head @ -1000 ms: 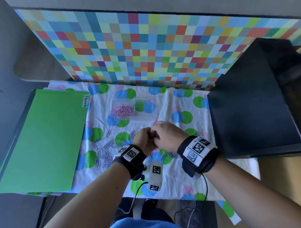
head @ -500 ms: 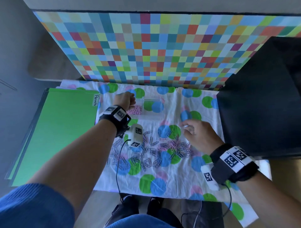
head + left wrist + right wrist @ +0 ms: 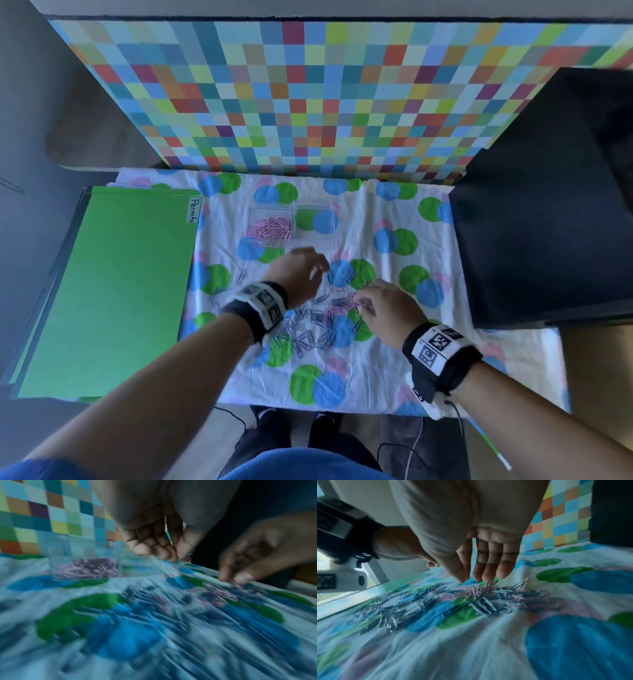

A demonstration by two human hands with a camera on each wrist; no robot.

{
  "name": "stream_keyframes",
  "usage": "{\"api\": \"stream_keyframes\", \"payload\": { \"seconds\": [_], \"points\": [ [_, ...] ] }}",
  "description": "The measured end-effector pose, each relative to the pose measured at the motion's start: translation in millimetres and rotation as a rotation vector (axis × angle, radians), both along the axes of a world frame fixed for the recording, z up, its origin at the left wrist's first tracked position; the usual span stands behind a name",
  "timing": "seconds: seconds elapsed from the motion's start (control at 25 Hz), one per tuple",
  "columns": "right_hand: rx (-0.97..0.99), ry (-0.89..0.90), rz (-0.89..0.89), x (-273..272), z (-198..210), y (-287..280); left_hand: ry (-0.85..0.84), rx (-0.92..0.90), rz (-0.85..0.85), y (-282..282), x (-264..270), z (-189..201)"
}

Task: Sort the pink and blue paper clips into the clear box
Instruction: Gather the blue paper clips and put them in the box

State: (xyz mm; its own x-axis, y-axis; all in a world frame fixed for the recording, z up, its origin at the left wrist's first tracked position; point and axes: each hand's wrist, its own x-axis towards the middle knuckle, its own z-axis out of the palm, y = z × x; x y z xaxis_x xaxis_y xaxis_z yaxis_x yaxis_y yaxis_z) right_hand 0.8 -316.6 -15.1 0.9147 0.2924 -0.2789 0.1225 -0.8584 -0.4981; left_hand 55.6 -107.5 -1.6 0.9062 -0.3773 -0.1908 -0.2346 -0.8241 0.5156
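Note:
The clear box stands on the spotted cloth; its left compartment holds pink paper clips, and its right one shows only cloth. A loose pile of pink and blue clips lies nearer me. My left hand hovers over the pile's far edge, just in front of the box, its fingers loosely curled with nothing seen in them. My right hand reaches down at the pile's right side, and its straight fingertips touch a knot of pink clips. The left wrist view is motion-blurred.
A green folder labelled "Permits" lies to the left of the cloth. A large black box borders the cloth on the right. A colourful checkered panel stands behind. A few stray clips lie left of the pile.
My left hand has come back from the box's pink compartment toward the pile. My right hand has moved left onto the pink clips in the pile.

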Motion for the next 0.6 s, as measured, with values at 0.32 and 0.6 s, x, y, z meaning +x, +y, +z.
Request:
{"api": "stream_keyframes", "payload": {
  "seconds": [0.32,0.6],
  "points": [
    [-0.132,-0.058,0.11,8,-20,16,0.162,0.198,0.013,-28,-31,-31],
    [0.257,-0.008,-0.218,5,-19,-4,0.221,0.173,0.267,10,-14,-38]
  ]
}}
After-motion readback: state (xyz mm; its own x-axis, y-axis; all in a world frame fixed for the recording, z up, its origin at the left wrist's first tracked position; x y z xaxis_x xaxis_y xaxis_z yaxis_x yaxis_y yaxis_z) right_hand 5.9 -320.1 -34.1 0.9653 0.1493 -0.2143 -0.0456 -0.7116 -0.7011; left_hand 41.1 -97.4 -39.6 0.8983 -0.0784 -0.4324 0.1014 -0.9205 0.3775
